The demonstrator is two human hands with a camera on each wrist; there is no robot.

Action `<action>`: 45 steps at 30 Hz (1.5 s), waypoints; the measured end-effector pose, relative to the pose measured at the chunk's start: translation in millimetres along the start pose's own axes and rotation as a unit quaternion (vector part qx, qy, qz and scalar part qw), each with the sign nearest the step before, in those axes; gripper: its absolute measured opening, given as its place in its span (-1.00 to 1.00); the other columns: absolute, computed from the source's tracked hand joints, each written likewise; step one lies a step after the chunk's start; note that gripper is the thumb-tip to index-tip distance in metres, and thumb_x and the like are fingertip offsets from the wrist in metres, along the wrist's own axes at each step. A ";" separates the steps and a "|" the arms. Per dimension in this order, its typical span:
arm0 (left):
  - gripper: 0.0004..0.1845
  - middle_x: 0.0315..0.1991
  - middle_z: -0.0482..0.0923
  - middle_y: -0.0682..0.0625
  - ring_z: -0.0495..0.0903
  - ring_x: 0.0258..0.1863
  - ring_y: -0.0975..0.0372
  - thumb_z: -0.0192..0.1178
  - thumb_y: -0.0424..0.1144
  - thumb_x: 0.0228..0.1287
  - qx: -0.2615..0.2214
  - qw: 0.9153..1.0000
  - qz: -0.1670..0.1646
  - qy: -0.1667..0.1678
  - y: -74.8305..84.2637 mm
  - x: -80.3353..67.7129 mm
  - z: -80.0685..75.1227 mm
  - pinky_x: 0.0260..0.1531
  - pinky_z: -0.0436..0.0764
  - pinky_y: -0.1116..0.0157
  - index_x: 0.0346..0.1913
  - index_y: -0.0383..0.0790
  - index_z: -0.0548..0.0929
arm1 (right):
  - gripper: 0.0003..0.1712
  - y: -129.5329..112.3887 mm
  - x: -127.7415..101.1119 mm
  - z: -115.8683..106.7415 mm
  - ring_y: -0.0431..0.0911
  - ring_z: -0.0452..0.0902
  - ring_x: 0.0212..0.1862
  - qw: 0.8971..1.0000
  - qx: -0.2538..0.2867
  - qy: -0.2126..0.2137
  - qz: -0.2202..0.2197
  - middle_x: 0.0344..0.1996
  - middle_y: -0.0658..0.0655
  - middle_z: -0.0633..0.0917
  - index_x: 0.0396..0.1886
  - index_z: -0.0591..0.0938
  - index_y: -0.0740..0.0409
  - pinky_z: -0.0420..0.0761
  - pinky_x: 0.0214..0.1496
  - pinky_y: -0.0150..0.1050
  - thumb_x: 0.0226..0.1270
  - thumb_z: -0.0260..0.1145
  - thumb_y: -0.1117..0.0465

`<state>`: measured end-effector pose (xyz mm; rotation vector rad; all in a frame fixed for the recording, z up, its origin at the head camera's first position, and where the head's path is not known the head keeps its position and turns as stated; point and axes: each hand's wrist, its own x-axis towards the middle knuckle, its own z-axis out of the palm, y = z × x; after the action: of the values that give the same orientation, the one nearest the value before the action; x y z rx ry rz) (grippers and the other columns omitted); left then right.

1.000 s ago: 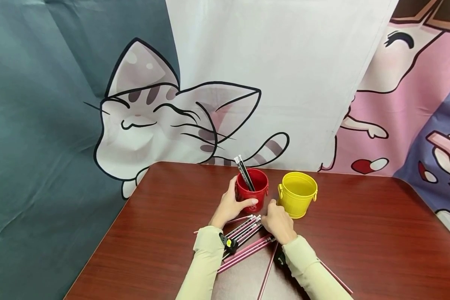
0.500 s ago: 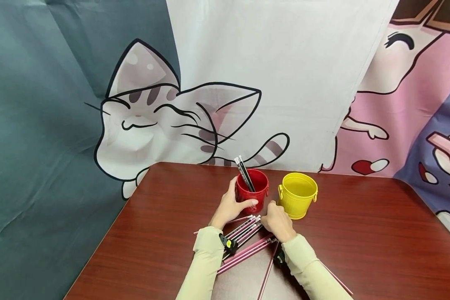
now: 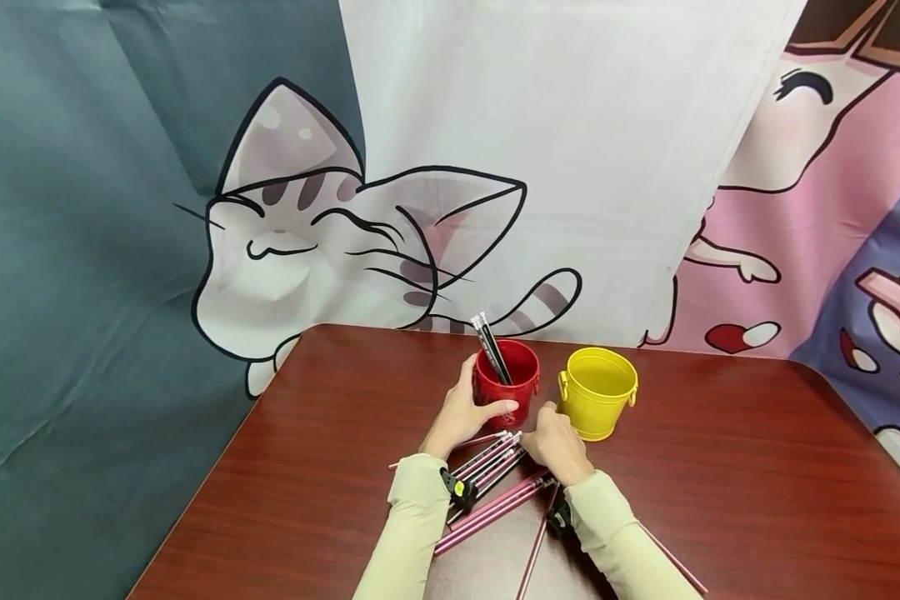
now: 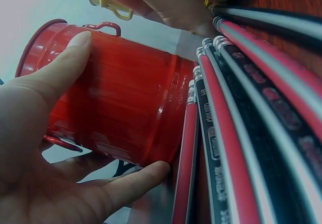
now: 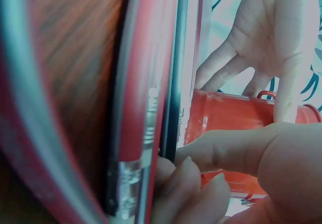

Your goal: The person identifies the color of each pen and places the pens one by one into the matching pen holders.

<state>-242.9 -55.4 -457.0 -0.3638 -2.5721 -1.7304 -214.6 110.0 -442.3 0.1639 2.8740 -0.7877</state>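
The red bucket (image 3: 506, 385), judged light, stiff and slick, is steadied by the left hand (image 3: 461, 414); the thin pencils (image 3: 487, 458) are pinched by the right hand's (image 3: 557, 444) fingers at their ends.

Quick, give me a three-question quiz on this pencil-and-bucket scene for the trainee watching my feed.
1. True or false: the yellow bucket holds pencils.
2. Which hand grips the red bucket? A) left hand B) right hand
3. Fill in: the right hand's fingertips rest on the eraser ends of the loose pencils lying on the ____.

Key: 1 false, it looks empty; 2 A; 3 table.
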 end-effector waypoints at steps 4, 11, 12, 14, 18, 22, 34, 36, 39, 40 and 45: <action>-0.04 0.22 0.33 0.14 0.35 0.18 0.27 0.38 0.07 -0.09 0.003 1.000 -0.002 0.001 0.6 0.2 -0.1 0.16 0.39 0.17 0.35 0.27 0.02 | -0.19 -1.8 0.2 1.2 0.04 0.46 -0.46 1.000 0.002 0.000 -0.008 -0.40 0.33 0.58 0.20 0.16 0.57 0.42 -0.53 -0.10 0.00 0.24 0.25; -0.05 0.22 0.33 0.13 0.35 0.18 0.25 0.39 0.05 -0.08 -0.005 1.000 0.003 0.001 1.5 0.7 -0.8 0.16 0.39 0.17 0.35 0.25 0.04 | -0.30 -0.8 3.3 3.1 0.05 0.42 -0.54 1.000 0.022 0.011 0.002 -0.51 0.27 0.53 0.06 0.22 0.48 0.37 -0.58 -0.16 -0.04 0.27 0.23; -0.05 0.22 0.33 0.13 0.35 0.18 0.25 0.39 0.05 -0.08 -0.005 1.000 0.003 0.001 1.5 0.6 -1.0 0.16 0.39 0.16 0.35 0.24 0.04 | -0.31 -0.3 3.2 3.3 0.05 0.43 -0.53 1.000 0.027 0.016 0.002 -0.51 0.27 0.54 0.03 0.23 0.46 0.37 -0.58 -0.16 -0.06 0.28 0.23; -0.05 0.23 0.33 0.12 0.35 0.19 0.24 0.39 0.05 -0.08 -0.005 1.000 0.003 0.000 1.7 0.4 -1.4 0.16 0.39 0.16 0.35 0.24 0.03 | -0.28 0.6 2.9 3.6 0.05 0.43 -0.52 0.999 0.034 0.025 0.000 -0.49 0.29 0.54 0.03 0.22 0.45 0.39 -0.56 -0.14 -0.10 0.31 0.21; -0.05 0.23 0.32 0.10 0.35 0.19 0.22 0.38 0.06 -0.07 -0.004 1.000 0.005 0.001 1.8 0.4 -2.0 0.16 0.39 0.14 0.35 0.23 0.03 | -0.32 1.3 1.4 2.5 0.03 0.46 -0.49 0.997 0.063 0.041 -0.011 -0.50 0.28 0.55 -0.03 0.27 0.39 0.43 -0.51 -0.14 -0.11 0.35 0.17; -0.05 0.24 0.32 0.09 0.35 0.19 0.23 0.38 0.06 -0.07 -0.003 1.000 0.005 0.000 2.1 -0.2 -2.4 0.17 0.38 0.14 0.36 0.22 0.03 | -0.45 0.4 -1.2 1.5 -0.05 0.52 -0.56 0.991 0.131 0.036 -0.011 -0.59 0.19 0.57 -0.10 0.29 0.30 0.49 -0.54 -0.21 -0.01 0.34 0.18; -0.05 0.24 0.32 0.11 0.34 0.20 0.24 0.39 0.02 -0.07 -0.010 1.000 0.001 0.003 0.1 -1.8 -0.1 0.18 0.37 0.15 0.35 0.24 0.04 | -0.53 -4.0 -10.9 -8.5 0.01 0.64 -0.55 0.932 0.363 0.018 -0.005 -0.53 0.21 0.67 -0.01 0.37 0.41 0.64 -0.51 -0.19 0.09 0.25 0.32; -0.05 0.24 0.32 0.12 0.35 0.20 0.25 0.39 0.01 -0.07 -0.010 1.000 0.001 0.002 0.3 -2.2 0.6 0.18 0.36 0.16 0.36 0.23 0.04 | -0.58 -3.7 -12.8 -11.2 0.02 0.64 -0.53 0.918 0.395 0.014 0.000 -0.51 0.22 0.67 -0.04 0.41 0.41 0.65 -0.45 -0.16 0.10 0.25 0.34; -0.06 0.23 0.33 0.11 0.35 0.19 0.24 0.40 -0.01 -0.07 -0.008 1.000 0.005 0.005 1.4 -1.9 0.8 0.18 0.36 0.16 0.35 0.21 0.05 | -0.66 -4.1 -15.6 -16.7 0.06 0.65 -0.50 0.906 0.423 0.016 -0.002 -0.50 0.20 0.67 -0.12 0.46 0.42 0.66 -0.40 -0.14 0.11 0.25 0.34; -0.06 0.23 0.33 0.11 0.35 0.19 0.24 0.40 -0.01 -0.07 -0.007 1.000 0.005 0.006 1.5 -2.0 0.8 0.18 0.37 0.16 0.35 0.21 0.05 | -0.67 -4.3 -16.7 -18.5 0.08 0.65 -0.48 0.903 0.428 0.014 -0.003 -0.50 0.21 0.67 -0.12 0.47 0.42 0.66 -0.39 -0.13 0.12 0.25 0.34; -0.05 0.23 0.33 0.09 0.36 0.19 0.20 0.39 0.03 -0.08 -0.002 1.000 0.006 0.005 0.3 -1.8 1.5 0.16 0.38 0.13 0.35 0.21 0.04 | -0.67 -6.0 -24.2 -26.8 0.12 0.65 -0.40 0.890 0.456 -0.012 -0.002 -0.41 0.27 0.69 -0.12 0.50 0.41 0.64 -0.29 -0.06 0.12 0.27 0.33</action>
<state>-240.8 -54.3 -457.6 -0.3680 -2.5548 -1.7283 -195.0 117.1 -412.2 0.2394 2.2260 -2.0404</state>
